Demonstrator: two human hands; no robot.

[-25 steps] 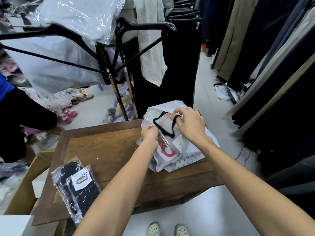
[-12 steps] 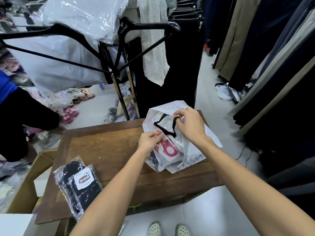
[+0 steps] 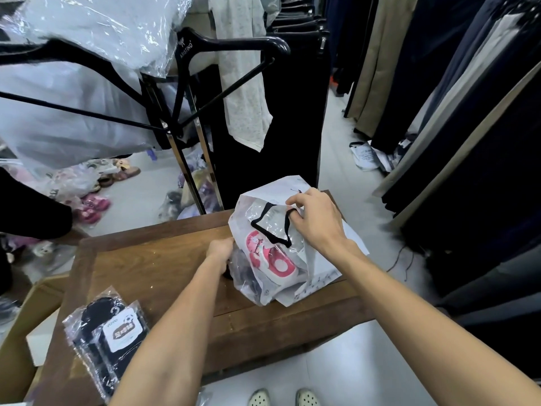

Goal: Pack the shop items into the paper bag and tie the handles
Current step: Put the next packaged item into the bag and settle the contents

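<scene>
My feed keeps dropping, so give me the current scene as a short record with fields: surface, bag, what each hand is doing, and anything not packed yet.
surface: wooden table
bag: white bag lying at the table's far right, mouth open, clear packets with a pink and red item showing inside
handle: black cord handle, loose, not tied
left hand: gripping the bag's left edge
right hand: on the top of the bag, fingers pinching the handle
unpacked: packets of black socks at the table's near left corner
</scene>
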